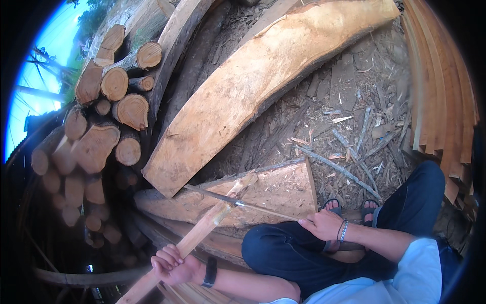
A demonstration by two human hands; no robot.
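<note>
My left hand [174, 266], with a black band at the wrist, is closed round a long, pale, peeled wooden stick [205, 229]. The stick slants up to the right, and its far end lies over a thick wooden slab [283, 190]. My right hand [322, 225], wearing a beaded bracelet, grips the end of a long-handled knife [266, 209]. Its narrow dark blade points left and crosses the stick near the far end, where some rough bark shows. Whether the edge is cutting into the wood cannot be told.
A large curved plank [243, 96] stretches diagonally beyond the slab. Stacked logs [115, 83] fill the left side. Sawn boards [435, 76] stand along the right. Wood chips and thin branches [349, 169] litter the ground near my sandalled feet [331, 204]. My knees are bent beneath my arms.
</note>
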